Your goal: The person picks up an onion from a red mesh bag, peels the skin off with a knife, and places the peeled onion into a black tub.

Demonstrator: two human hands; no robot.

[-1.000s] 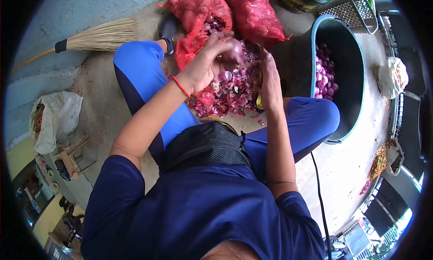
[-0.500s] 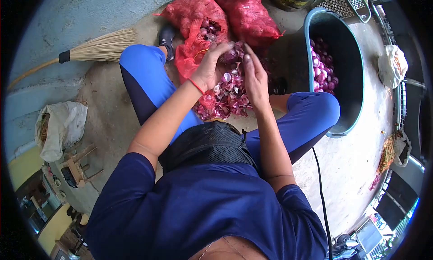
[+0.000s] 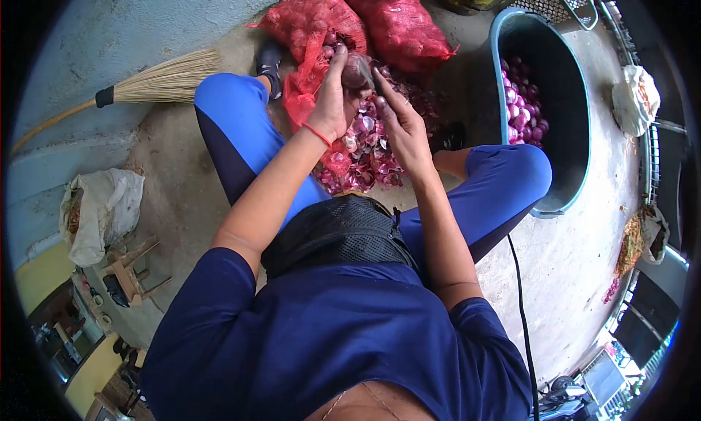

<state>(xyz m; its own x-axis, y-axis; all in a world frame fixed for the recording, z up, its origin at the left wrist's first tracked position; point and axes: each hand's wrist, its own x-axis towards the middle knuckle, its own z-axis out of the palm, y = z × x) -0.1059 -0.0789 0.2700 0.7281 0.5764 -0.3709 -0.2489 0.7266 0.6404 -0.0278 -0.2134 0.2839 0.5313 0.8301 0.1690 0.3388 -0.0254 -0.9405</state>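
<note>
My left hand (image 3: 330, 103), with a red band at its wrist, is curled around a red onion (image 3: 354, 72) above a heap of onion skins (image 3: 370, 145). The fingers of my right hand (image 3: 403, 125) are bent together against the onion's right side. A thin greyish sliver shows at those fingertips; whether it is a blade or loose skin, I cannot make out. Just beyond my hands lies an opened red mesh sack (image 3: 310, 19) with onions showing at its mouth. A second full mesh sack (image 3: 398, 27) leans beside it.
A large blue-rimmed tub (image 3: 586, 114) at the right holds shiny peeled onions (image 3: 522, 111). A straw broom (image 3: 164, 78) lies at the left by the wall. White sacks (image 3: 117, 209) and a small wooden stool (image 3: 131, 275) stand lower left. A black cable (image 3: 521, 311) runs down the right.
My hands have turned from cupping the onion between them; the right fingers have shifted down and inward to its side. The left fingers have drawn back to the left.
</note>
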